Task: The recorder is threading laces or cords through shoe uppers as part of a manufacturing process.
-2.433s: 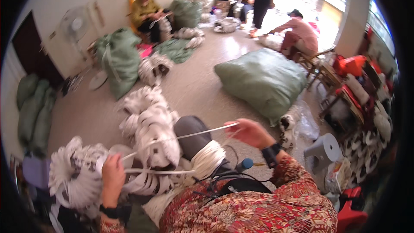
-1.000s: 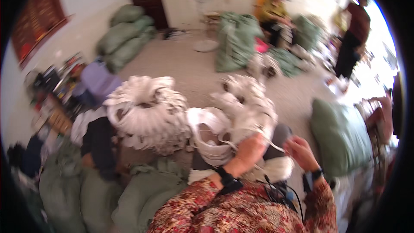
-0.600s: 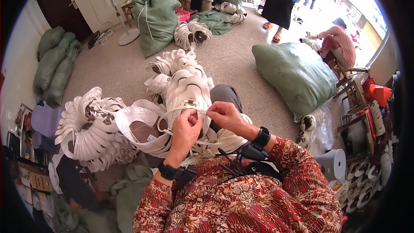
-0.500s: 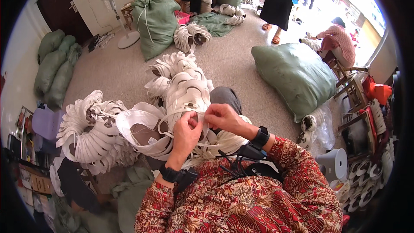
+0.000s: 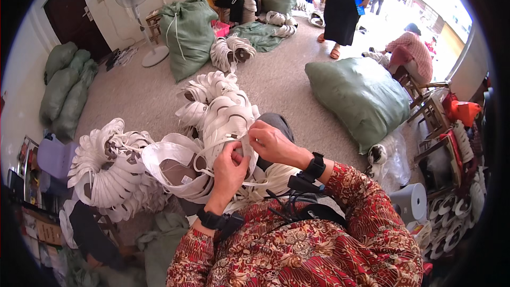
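A white shoe top (image 5: 227,119) is held just past the left grip (image 5: 229,172) and to the left of the right grip (image 5: 276,144). Its long way is pointed away from both. Its near edge seems to be pinched by the left grip, which is nearer. The right grip's tips are pressed together, and the white lace (image 5: 217,141) seems to be caught there, though this is too small to be sure. The lace is laid across the shoe top, from left to right.
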Demonstrator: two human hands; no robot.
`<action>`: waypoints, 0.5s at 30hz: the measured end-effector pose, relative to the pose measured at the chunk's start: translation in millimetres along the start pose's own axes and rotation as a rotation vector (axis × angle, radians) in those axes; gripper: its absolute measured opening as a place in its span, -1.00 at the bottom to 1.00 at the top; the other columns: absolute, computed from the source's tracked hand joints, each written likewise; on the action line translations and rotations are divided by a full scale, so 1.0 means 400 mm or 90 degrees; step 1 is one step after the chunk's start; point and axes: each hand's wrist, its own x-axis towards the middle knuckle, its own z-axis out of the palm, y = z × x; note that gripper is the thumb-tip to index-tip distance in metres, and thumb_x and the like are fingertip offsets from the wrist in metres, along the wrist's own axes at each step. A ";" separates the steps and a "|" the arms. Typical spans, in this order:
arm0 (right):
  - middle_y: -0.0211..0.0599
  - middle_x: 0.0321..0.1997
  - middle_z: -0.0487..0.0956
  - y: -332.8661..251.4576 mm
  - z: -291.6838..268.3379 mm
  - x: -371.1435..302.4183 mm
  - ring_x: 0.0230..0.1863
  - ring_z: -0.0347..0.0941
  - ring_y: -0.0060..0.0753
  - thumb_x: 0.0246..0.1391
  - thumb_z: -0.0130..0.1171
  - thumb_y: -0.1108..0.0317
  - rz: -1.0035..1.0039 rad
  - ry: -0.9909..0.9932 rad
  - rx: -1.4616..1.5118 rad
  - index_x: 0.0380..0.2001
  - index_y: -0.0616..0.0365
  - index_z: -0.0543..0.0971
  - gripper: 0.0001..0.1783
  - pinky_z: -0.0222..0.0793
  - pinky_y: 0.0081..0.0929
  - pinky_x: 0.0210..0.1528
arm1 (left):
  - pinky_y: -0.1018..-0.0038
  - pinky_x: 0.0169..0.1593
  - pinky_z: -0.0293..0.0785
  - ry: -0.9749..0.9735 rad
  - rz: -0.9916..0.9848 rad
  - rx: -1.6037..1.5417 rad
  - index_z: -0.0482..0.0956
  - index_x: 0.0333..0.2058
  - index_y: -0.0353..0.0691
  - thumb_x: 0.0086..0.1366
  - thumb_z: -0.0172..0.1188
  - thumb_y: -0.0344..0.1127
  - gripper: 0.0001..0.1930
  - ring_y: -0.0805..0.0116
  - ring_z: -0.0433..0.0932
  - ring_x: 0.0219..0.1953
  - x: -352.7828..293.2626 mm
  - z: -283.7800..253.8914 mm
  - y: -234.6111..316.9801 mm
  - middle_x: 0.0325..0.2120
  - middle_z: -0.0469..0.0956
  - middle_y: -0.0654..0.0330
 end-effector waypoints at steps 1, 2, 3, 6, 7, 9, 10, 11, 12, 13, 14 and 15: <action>-0.03 -0.29 0.55 0.005 -0.013 0.008 -0.26 0.55 0.01 -0.01 0.18 0.47 -0.015 -0.044 -0.048 -0.43 0.26 0.58 -0.92 0.49 -0.22 -0.22 | 0.44 -0.44 0.43 -0.006 -0.001 0.010 0.55 -0.08 -0.32 0.17 0.34 -0.42 -0.67 0.43 0.50 -0.59 0.004 0.003 0.005 -0.61 0.54 0.22; -0.03 -0.28 0.57 0.000 -0.025 0.021 -0.25 0.57 0.01 -0.02 0.19 0.46 -0.032 -0.089 -0.096 -0.42 0.24 0.60 -0.91 0.50 -0.22 -0.23 | 0.50 -0.43 0.42 -0.009 -0.001 0.020 0.55 -0.06 -0.33 0.15 0.35 -0.43 -0.64 0.49 0.46 -0.56 0.006 0.000 0.008 -0.58 0.53 0.27; -0.06 -0.29 0.57 -0.017 -0.026 0.027 -0.23 0.57 -0.02 -0.04 0.19 0.47 -0.013 -0.161 -0.180 -0.41 0.19 0.59 -0.92 0.50 -0.24 -0.22 | 0.48 -0.42 0.43 0.005 0.020 0.044 0.55 -0.04 -0.32 0.15 0.34 -0.44 -0.62 0.48 0.48 -0.55 -0.001 0.002 -0.009 -0.58 0.53 0.26; -0.11 -0.34 0.59 -0.048 -0.005 0.045 -0.34 0.62 -0.03 -0.06 0.17 0.43 -0.037 -0.289 -0.330 -0.32 0.10 0.60 -0.83 0.52 -0.23 -0.36 | 0.44 -0.39 0.46 0.014 0.022 0.044 0.53 -0.02 -0.28 0.12 0.29 -0.50 -0.60 0.42 0.54 -0.51 -0.006 0.008 -0.034 -0.57 0.55 0.21; -0.09 -0.38 0.58 -0.044 0.007 0.037 -0.38 0.60 -0.01 -0.04 0.16 0.43 -0.066 -0.230 -0.285 -0.33 0.13 0.59 -0.85 0.51 -0.21 -0.39 | 0.43 -0.38 0.46 0.017 0.016 0.047 0.54 -0.03 -0.28 0.11 0.27 -0.52 -0.60 0.43 0.54 -0.51 -0.010 0.007 -0.029 -0.57 0.54 0.22; -0.05 -0.44 0.54 -0.032 0.015 0.015 -0.40 0.55 0.10 0.03 0.14 0.42 -0.070 -0.130 -0.194 -0.38 0.20 0.49 -0.90 0.43 -0.08 -0.39 | 0.35 -0.40 0.46 0.003 -0.010 -0.005 0.54 -0.07 -0.28 0.10 0.33 -0.46 -0.62 0.31 0.51 -0.56 -0.007 -0.001 -0.032 -0.61 0.52 0.19; -0.01 -0.46 0.53 -0.035 0.011 0.010 -0.39 0.52 0.18 0.11 0.11 0.41 -0.025 -0.111 -0.102 -0.38 0.25 0.45 -0.88 0.38 -0.04 -0.37 | 0.37 -0.41 0.45 -0.016 -0.043 -0.039 0.54 -0.07 -0.30 0.11 0.34 -0.46 -0.62 0.34 0.51 -0.57 -0.008 -0.009 -0.037 -0.61 0.52 0.19; 0.02 -0.47 0.53 -0.035 0.005 0.000 -0.39 0.51 0.20 0.12 0.11 0.41 0.008 -0.088 -0.050 -0.38 0.26 0.44 -0.87 0.37 -0.03 -0.37 | 0.37 -0.41 0.45 -0.015 -0.031 -0.042 0.54 -0.07 -0.30 0.11 0.34 -0.46 -0.62 0.34 0.51 -0.57 -0.009 -0.012 -0.040 -0.61 0.52 0.19; 0.04 -0.47 0.53 -0.032 0.001 -0.010 -0.38 0.50 0.22 0.14 0.10 0.40 0.038 -0.065 0.003 -0.38 0.27 0.43 -0.86 0.36 -0.03 -0.36 | 0.39 -0.40 0.46 -0.030 -0.038 -0.053 0.54 -0.06 -0.32 0.13 0.33 -0.45 -0.63 0.37 0.52 -0.56 -0.008 -0.014 -0.041 -0.60 0.54 0.19; 0.06 -0.48 0.54 -0.025 0.007 -0.016 -0.38 0.50 0.21 0.12 0.12 0.41 0.033 -0.051 0.031 -0.39 0.27 0.43 -0.86 0.37 -0.06 -0.36 | 0.41 -0.40 0.47 -0.040 -0.046 -0.062 0.54 -0.05 -0.34 0.15 0.33 -0.45 -0.64 0.39 0.53 -0.55 -0.014 -0.019 -0.041 -0.59 0.55 0.19; 0.06 -0.48 0.54 -0.020 0.011 -0.022 -0.38 0.50 0.20 0.13 0.14 0.41 0.050 -0.054 0.048 -0.39 0.27 0.43 -0.85 0.38 -0.08 -0.36 | 0.41 -0.40 0.47 -0.040 -0.038 -0.062 0.54 -0.05 -0.34 0.15 0.33 -0.45 -0.64 0.39 0.53 -0.55 -0.014 -0.015 -0.048 -0.59 0.55 0.19; 0.06 -0.50 0.52 -0.017 0.022 -0.027 -0.39 0.49 0.23 0.12 0.13 0.41 0.037 -0.034 0.048 -0.39 0.26 0.43 -0.86 0.36 -0.02 -0.37 | 0.48 -0.47 0.45 -0.052 -0.019 -0.071 0.54 -0.04 -0.36 0.19 0.28 -0.48 -0.66 0.45 0.52 -0.59 -0.014 -0.009 -0.057 -0.57 0.55 0.21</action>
